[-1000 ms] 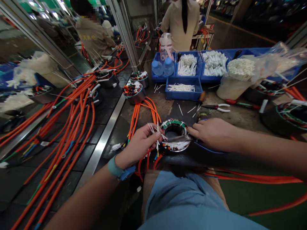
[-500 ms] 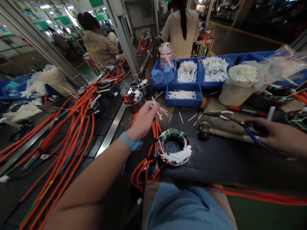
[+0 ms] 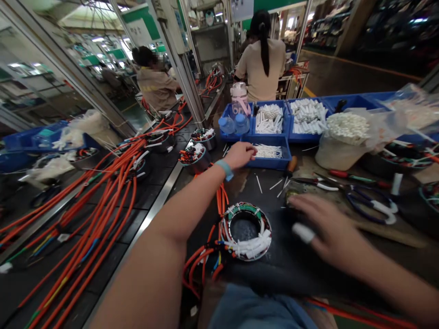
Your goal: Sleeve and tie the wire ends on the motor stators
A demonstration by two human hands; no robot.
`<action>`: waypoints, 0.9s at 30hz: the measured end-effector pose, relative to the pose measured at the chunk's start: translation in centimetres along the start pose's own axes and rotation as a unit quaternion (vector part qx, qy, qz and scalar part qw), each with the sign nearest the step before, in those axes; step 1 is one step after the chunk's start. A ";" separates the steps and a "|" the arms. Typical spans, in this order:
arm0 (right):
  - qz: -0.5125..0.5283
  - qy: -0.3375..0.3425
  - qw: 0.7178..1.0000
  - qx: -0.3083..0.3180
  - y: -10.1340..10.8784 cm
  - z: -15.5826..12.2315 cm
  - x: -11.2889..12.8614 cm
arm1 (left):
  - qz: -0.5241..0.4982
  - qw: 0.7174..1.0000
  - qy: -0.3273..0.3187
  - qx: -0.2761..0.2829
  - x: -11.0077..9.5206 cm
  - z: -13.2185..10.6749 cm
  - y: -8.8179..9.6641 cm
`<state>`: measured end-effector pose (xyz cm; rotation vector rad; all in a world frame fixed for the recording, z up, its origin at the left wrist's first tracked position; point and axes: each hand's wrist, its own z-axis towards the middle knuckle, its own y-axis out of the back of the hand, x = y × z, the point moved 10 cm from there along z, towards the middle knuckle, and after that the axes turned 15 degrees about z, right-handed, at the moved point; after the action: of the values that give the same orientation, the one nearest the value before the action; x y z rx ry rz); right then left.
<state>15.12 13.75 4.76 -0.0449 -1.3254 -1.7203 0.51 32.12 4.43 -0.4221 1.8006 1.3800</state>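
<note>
My left hand (image 3: pixel 242 154) reaches over the left part of the small blue bin (image 3: pixel 270 163) of thin white sticks (image 3: pixel 269 151). Its fingers are curled together, and what they hold, if anything, is hidden. My right hand (image 3: pixel 324 228), a little blurred, stretches its fingers over the mallet head (image 3: pixel 290 197); a white wrap covers its thumb tip. Between my arms lies a ring-shaped wound stator (image 3: pixel 228 228), with white sleeves (image 3: pixel 254 246) along its near side and orange cables (image 3: pixel 197 262) leaving its left. Scissors (image 3: pixel 360 194) with dark blue handles lie right of my right hand.
Blue bins (image 3: pixel 290 128) of short white tubes (image 3: pixel 308 115) stand behind. A white tub (image 3: pixel 331 155), pliers (image 3: pixel 315 183) and an orange-handled tool (image 3: pixel 291 165) are on the right. Orange cables (image 3: pixel 113 183) and more stators (image 3: pixel 197 157) fill the left. Two people work beyond.
My left hand has moved forward and right to the small bin; the white pieces seen in it are now hidden. My right hand has let go of the scissors and moved left to the mallet head.
</note>
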 end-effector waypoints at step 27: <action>0.699 -0.454 0.545 -0.085 -16.6 -5.8 6.1 | 0.033 0.999 0.023 -0.024 2.6 -31.7 -14.6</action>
<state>3.27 5.12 -6.65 -1.8056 -1.0497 -0.2276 -3.72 -1.44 -4.62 -0.4263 1.8358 1.4712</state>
